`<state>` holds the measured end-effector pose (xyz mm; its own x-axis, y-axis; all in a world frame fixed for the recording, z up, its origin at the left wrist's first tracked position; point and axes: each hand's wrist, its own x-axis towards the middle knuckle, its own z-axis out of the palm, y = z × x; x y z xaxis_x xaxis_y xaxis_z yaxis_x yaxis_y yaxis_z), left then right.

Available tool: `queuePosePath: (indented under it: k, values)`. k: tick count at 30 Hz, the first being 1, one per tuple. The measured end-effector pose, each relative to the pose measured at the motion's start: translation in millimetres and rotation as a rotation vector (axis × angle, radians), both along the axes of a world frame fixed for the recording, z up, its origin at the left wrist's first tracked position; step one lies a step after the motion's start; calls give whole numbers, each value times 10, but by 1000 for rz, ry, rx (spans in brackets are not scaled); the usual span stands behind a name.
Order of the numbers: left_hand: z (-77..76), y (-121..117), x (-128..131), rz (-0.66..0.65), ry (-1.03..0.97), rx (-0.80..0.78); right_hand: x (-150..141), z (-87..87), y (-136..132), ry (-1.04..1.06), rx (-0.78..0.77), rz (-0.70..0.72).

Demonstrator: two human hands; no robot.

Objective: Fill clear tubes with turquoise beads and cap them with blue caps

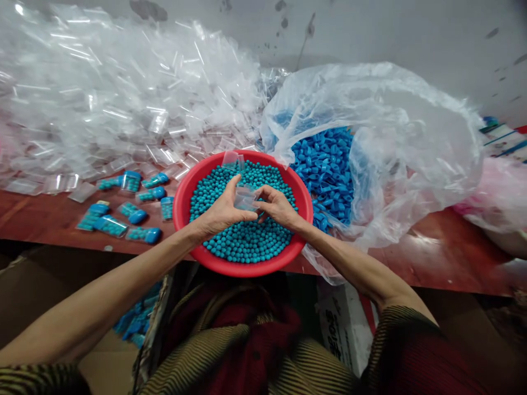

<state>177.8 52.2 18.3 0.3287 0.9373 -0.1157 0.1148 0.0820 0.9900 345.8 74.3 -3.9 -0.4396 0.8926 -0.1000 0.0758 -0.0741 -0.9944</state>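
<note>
A red bowl [181, 206] full of small teal balls [247, 241] stands at the table's near edge. Over it my left hand [222, 211] and my right hand [276, 206] meet, both closed on a small clear plastic tube [246, 197] held between the fingers. Another clear tube [233, 159] lies on the balls at the bowl's far rim. To the left of the bowl lie several filled tubes with blue caps [123, 211] on the red-brown table [436, 252].
A big heap of empty clear tubes [123, 93] covers the back left. A large clear bag [395, 142] of blue caps [329, 170] lies open at the right of the bowl. More filled tubes [138, 321] sit in a box below the table. A pink bag [500, 192] lies far right.
</note>
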Motion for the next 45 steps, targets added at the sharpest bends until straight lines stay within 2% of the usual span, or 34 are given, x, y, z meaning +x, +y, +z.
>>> queuePosePath:
  k: [2,4,7,9,11,13,16,18,19,22,24,28,32,35,41,45]
  values:
    - [28,5,-17,-76,5,-23,12,-10,-7,-9,36,-9]
    - [16,-2,-41,-139,113,51,25,-16,-12,-93,128,-9]
    - [-71,-49,-47,-159,499,331,18,-13,-38,-370,325,41]
    - [-134,-98,-20,-183,794,453,-12,0,-76,-586,417,121]
    - [-172,-143,17,-239,1002,446,-51,30,-118,-801,464,222]
    - [-187,-164,41,-287,1086,408,-81,87,-132,-999,494,327]
    - [-198,-145,39,-315,1077,419,-99,216,-26,-1148,505,457]
    - [-210,-113,26,-306,1081,437,-118,293,156,-1167,508,440]
    - [-216,-98,21,-311,1090,442,-141,313,273,-1166,517,366]
    - [-225,-66,17,-347,1109,439,-272,283,645,-1149,546,-27]
    - [-221,-63,17,-355,1105,423,-374,212,833,-1133,562,-137]
    - [-212,-87,2,-314,1067,427,-397,113,959,-1079,644,-41]
    - [-210,-109,-10,-310,1042,483,-202,112,900,-1024,664,34]
    - [-199,-111,8,-345,1061,464,-177,103,864,-1003,670,83]
    - [-170,-125,42,-394,1112,457,-476,83,854,-1220,744,133]
    - [-158,-190,6,-341,1097,552,-365,166,717,-1321,826,177]
